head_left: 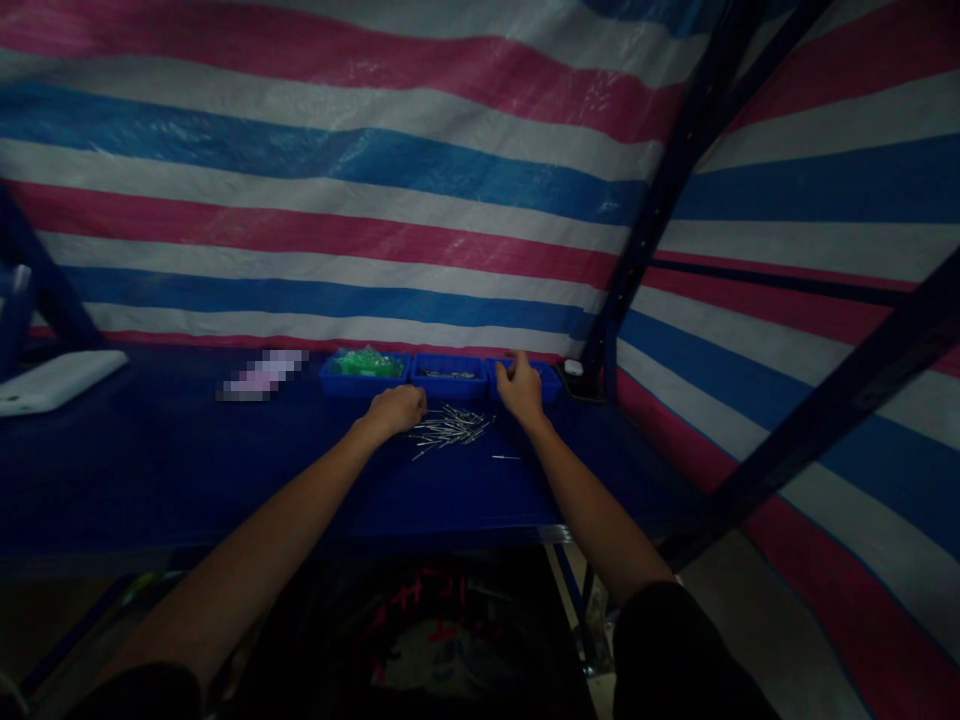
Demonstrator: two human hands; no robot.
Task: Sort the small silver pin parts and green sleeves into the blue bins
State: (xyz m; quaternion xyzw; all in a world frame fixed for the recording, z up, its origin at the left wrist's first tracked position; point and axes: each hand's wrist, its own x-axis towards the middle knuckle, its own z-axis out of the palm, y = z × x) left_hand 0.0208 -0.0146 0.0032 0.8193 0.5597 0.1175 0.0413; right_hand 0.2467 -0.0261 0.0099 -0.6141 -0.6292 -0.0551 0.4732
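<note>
A loose pile of thin silvery metal pins [453, 427] lies on the blue tabletop [225, 470]. At the pile's left edge is my left hand [397, 409], its fingers curled closed; what they hold, if anything, is hidden. My right hand [520, 386] is over the right blue bin [549, 382], thumb and forefinger apart, with nothing visible between them. One single pin [506, 458] lies apart, nearer the front edge. The middle blue bin [450, 390] contains small metal pieces. Green pieces in clear plastic [366, 362] fill the left blue bin [352, 388].
A white case-like object [60, 381] lies at the far left, with a blurred-out item [262, 376] right of it. A small white object [574, 367] rests on a dark one at the right. Blue metal posts [652, 220] and striped sheeting [360, 160] enclose the table.
</note>
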